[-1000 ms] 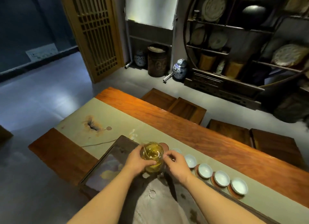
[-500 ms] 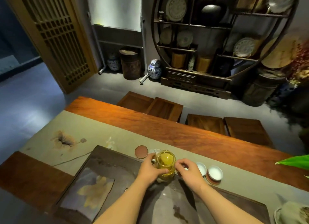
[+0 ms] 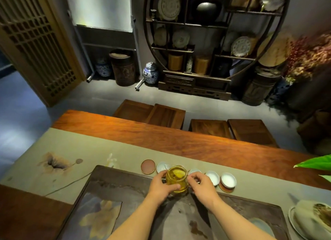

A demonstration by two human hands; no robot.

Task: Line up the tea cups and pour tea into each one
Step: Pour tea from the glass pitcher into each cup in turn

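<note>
A glass pitcher [image 3: 177,179] of amber tea stands at the far edge of the dark tea tray [image 3: 125,189]. My left hand [image 3: 162,185] wraps its left side. My right hand [image 3: 201,185] pinches at its right side, where the handle sits. Behind it a row of small white tea cups runs left to right on round brown coasters: one [image 3: 161,166] just left of the pitcher, one [image 3: 194,171] half hidden behind it, then two more [image 3: 212,177] [image 3: 228,180]. An empty coaster [image 3: 148,166] lies at the row's left end.
A grey-green runner [image 3: 71,150] covers the long wooden table [image 3: 179,141]. A lidded bowl on a plate [image 3: 311,216] sits at the right edge, a green leaf [image 3: 315,163] above it. Wooden stools stand beyond the table.
The view swung right and the table now sits level. Both hands stay on the pitcher, which has shifted along the row; an empty coaster now shows to its left.
</note>
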